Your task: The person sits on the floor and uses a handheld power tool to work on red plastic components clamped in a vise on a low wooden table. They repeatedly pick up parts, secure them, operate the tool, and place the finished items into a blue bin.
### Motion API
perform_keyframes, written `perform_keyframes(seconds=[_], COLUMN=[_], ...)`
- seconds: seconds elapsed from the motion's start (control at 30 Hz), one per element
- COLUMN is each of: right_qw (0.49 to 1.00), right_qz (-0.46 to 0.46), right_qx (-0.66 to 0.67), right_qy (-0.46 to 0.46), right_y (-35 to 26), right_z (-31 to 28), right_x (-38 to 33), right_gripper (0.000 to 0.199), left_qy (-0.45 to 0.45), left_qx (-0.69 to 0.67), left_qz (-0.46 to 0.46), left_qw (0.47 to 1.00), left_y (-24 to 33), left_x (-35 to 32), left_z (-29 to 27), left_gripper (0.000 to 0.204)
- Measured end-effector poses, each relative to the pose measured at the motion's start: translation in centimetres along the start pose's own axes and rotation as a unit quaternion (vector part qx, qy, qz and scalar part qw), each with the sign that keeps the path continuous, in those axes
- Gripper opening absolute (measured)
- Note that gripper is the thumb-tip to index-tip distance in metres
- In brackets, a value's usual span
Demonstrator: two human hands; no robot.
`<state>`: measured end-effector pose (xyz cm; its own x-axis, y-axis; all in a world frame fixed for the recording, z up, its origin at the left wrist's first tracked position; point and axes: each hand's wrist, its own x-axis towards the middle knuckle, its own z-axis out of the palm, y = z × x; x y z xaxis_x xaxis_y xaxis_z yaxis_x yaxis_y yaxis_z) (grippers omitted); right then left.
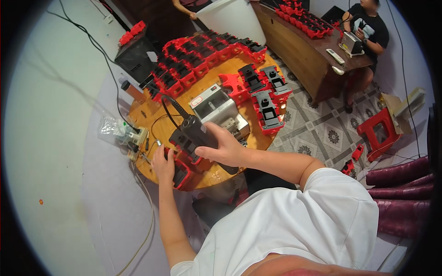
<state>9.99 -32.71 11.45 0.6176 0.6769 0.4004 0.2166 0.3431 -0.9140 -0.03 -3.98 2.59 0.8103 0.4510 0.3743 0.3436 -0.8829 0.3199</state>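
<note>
My right hand (pixel 224 147) is wrapped round a dark corded electric screwdriver (pixel 197 131), held upright with its cable at the top. Its lower tip is hidden from me. My left hand (pixel 164 166) grips the side of a red and black plastic frame (pixel 182 176) at the table's near edge. Another black-topped part (pixel 184 141) lies just beyond, partly covered by the tool. Past my right hand stands a silver metal machine (pixel 216 108) with an open top.
Rows of red and black assemblies (pixel 198 57) line the wooden table's (pixel 202 83) far side. More black-topped red units (pixel 267 108) stand at its right. A clear plastic bag (pixel 113 129) and an orange bottle (pixel 132 91) are on the left. A co-worker (pixel 368 32) sits at a desk (pixel 299 55).
</note>
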Motion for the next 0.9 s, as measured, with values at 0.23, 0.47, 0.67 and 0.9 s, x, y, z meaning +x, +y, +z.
perform_keyframes(seconds=[0.23,0.47,0.67,0.9], right_qw=[0.998,0.990,0.986,0.984], right_qz=[-0.019,-0.020,-0.058,-0.031], right_qx=[0.057,0.137,0.153,0.176], right_qy=[-0.002,-0.032,0.011,-0.024], right_y=[-0.7,-1.0,-0.6,0.8], right_z=[0.8,-0.9,-3.4,-4.9], right_x=[-1.7,-3.1,-3.7,-4.0], right_gripper=[0.048,0.042,0.045,0.049], left_qy=[0.049,0.049,0.020,0.004], left_qx=[-0.054,0.007,-0.009,-0.029], left_qz=[-0.034,-0.006,-0.041,-0.024], left_qw=[0.997,0.999,0.999,0.999], left_y=[-0.3,-0.9,-0.3,-1.8], left_x=[-0.2,0.2,0.4,0.5], left_z=[-0.1,-0.7,-0.5,-0.2], left_gripper=[0.045,0.043,0.041,0.038])
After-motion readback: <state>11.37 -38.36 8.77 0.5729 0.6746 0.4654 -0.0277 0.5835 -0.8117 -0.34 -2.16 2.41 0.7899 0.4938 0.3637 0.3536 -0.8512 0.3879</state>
